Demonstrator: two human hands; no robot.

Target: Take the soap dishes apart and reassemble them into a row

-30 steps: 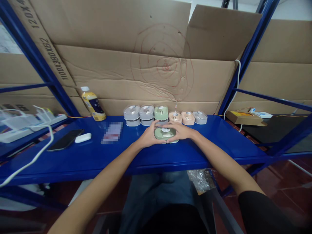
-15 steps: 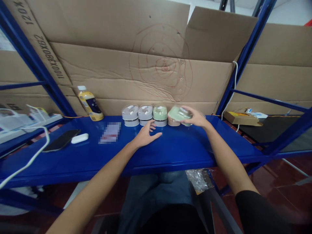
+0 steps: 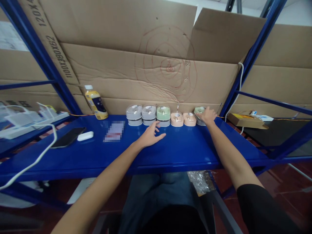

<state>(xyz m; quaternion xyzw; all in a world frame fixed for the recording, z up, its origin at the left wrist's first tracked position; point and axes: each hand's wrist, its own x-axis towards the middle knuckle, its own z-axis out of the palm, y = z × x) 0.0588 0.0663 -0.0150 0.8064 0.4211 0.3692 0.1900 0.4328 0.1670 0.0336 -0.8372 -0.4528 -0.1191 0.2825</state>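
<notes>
My right hand (image 3: 209, 116) is at a green lidded box (image 3: 200, 110) at the right end of a row. Its thumb lies across the box's front, and the hand covers its right side. That box sits on a grey box (image 3: 201, 123). My left hand (image 3: 152, 134) rests low over the table, fingers spread and slightly curled, holding nothing. Just behind it stands another green box (image 3: 163, 112) stacked on a grey one. Two grey stacks (image 3: 134, 112) are to its left. Two single peach boxes (image 3: 176, 120) stand between the green-topped stacks. The lids look clear, with small labels.
A yellow drink bottle (image 3: 97, 104), a blurred-out card (image 3: 114, 131), a white earbud case (image 3: 85, 136) and a black phone (image 3: 69, 137) are on the blue table (image 3: 170, 152). White cables and a power strip (image 3: 34, 125) lie at far left. Cardboard (image 3: 117, 65) closes off the back.
My right hand has moved right with the green box, from over the peach boxes to the grey box at the row's end. Both peach boxes now show. My left hand stays put.
</notes>
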